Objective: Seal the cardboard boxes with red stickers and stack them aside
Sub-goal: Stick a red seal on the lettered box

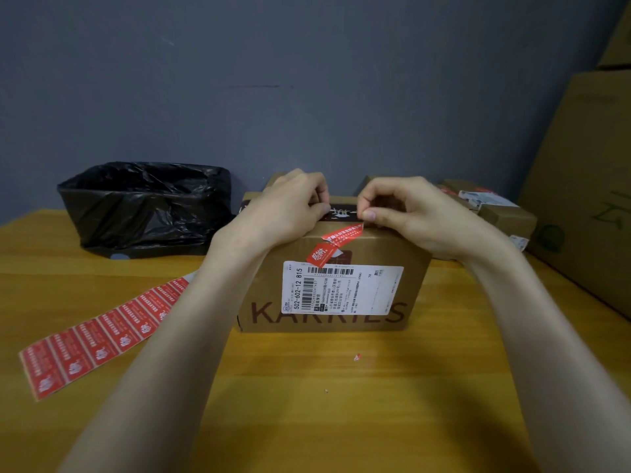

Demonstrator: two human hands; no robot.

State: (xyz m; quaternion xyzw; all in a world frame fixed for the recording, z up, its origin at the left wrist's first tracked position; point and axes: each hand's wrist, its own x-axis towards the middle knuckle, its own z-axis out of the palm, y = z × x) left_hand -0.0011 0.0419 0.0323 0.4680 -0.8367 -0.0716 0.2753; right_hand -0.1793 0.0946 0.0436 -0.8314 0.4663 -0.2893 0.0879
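In the head view, the step in hand looks like the sealing itself. A cardboard box (418, 257) printed KARRIES stands on the wooden table (341, 404), its white shipping label (345, 288) facing the camera. A red sticker (336, 242) lies crooked across the top front edge. Its lower end is folded and hangs over the front face just above the label, and its upper end is lifted off the cardboard.

The right hand (409, 213) pinches that lifted end between thumb and forefinger, with the other fingers curled in behind. The left hand (293, 203) rests on the box top beside it, fingers curled and the thumb tip down on the dark print near the seam. Whether it pinches anything or only steadies the lid cannot be told from here.

My judgement is that the seal is not yet done, because the sticker is twisted rather than flat. The next move calls for pulling it straight, laying it over the seam and rubbing it down, then lifting the box aside.

Likely stacking ground is to the right, where smaller labelled boxes (495, 209) sit behind the hands and a large carton (587, 186) stands near them. A strip of red stickers (102, 332) lies on the table to the left, in front of a container lined with a black bag (146, 206)
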